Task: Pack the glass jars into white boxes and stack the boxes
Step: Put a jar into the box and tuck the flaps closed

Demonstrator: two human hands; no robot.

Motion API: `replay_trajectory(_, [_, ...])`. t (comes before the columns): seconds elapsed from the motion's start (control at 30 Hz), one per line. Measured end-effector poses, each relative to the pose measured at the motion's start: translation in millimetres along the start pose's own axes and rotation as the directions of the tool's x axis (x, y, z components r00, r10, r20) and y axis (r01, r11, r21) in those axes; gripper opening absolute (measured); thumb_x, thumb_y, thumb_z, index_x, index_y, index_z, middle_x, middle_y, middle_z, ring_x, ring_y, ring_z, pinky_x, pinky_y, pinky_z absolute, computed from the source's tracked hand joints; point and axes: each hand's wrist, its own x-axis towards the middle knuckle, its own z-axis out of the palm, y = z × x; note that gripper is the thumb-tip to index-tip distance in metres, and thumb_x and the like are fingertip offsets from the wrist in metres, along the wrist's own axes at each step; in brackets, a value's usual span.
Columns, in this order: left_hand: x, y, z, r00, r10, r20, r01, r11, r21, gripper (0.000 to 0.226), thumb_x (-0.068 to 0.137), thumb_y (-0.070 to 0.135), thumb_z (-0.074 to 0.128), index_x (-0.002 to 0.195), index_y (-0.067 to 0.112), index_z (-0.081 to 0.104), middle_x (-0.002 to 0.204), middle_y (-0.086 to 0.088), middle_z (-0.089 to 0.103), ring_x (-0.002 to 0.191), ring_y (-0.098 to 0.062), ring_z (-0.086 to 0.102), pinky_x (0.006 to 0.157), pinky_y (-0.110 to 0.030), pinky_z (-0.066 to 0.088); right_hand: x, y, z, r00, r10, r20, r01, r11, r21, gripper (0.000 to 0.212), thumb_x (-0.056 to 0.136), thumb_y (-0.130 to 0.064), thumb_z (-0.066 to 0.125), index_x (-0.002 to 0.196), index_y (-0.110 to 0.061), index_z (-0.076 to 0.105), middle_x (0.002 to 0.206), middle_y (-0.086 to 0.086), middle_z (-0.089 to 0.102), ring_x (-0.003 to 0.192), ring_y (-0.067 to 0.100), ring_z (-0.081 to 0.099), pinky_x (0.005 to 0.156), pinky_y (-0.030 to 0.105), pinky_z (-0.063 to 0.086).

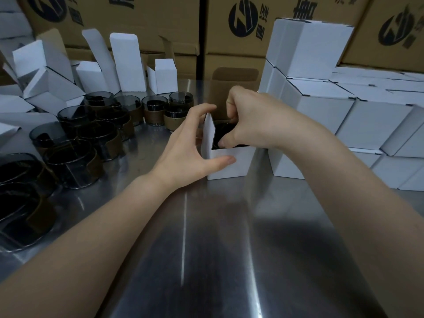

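A small white box (229, 165) stands open on the steel table at mid-frame, its brown lid flap (234, 88) raised behind. A dark glass jar (223, 131) sits inside the opening, mostly hidden. My left hand (190, 148) holds the box from the left, thumb across its front face and fingers by the side flap. My right hand (250, 120) reaches in from above, its fingers curled round the jar's rim. Several dark glass jars (98, 136) with brown bands stand in a cluster to the left.
Closed white boxes (321, 106) are stacked on the right, rising two or three high. Open, unfilled white boxes (128, 65) stand and lie at the back left. Large brown cartons (160, 19) line the back. The steel table (206, 249) stretches toward me.
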Motion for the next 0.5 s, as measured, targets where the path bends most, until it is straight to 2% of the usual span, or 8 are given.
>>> replay_trajectory(0.1, [0.1, 0.0, 0.6, 1.0, -0.002, 0.01, 0.002, 1.0, 0.015, 0.087, 0.065, 0.056, 0.081, 0.134, 0.051, 0.028, 0.131, 0.014, 0.051, 0.116, -0.002, 0.054, 0.094, -0.017, 0.048, 1.3, -0.6, -0.8, 1.0, 0.019, 0.022, -0.019, 1.0, -0.021, 0.039, 0.075, -0.027, 0.076, 0.08, -0.024, 0.037, 0.086, -0.005, 0.05, 0.084, 0.019, 0.046, 0.075, 0.035, 0.028])
replay_trajectory(0.23, [0.0, -0.1, 0.9, 1.0, -0.007, 0.017, 0.007, 1.0, 0.005, 0.088, 0.065, 0.054, 0.081, 0.135, 0.05, 0.028, 0.133, 0.012, 0.051, 0.118, -0.004, 0.055, 0.097, -0.023, 0.048, 3.0, -0.1, 2.0, 1.0, 0.027, 0.01, -0.027, 0.997, -0.066, 0.036, 0.076, -0.03, 0.072, 0.079, -0.024, 0.037, 0.084, -0.005, 0.051, 0.071, 0.01, 0.043, 0.076, 0.035, 0.026])
replay_trajectory(0.5, [-0.3, 0.4, 1.0, 0.999, -0.02, 0.027, 0.02, 1.0, 0.0, 0.087, 0.067, 0.053, 0.081, 0.136, 0.05, 0.028, 0.133, 0.014, 0.049, 0.121, -0.006, 0.053, 0.1, -0.027, 0.048, 6.6, 1.2, 4.0, 1.0, 0.027, 0.014, -0.026, 0.995, -0.101, 0.031, 0.076, -0.03, 0.069, 0.086, -0.022, 0.041, 0.085, -0.005, 0.052, 0.071, 0.009, 0.042, 0.08, 0.038, 0.024])
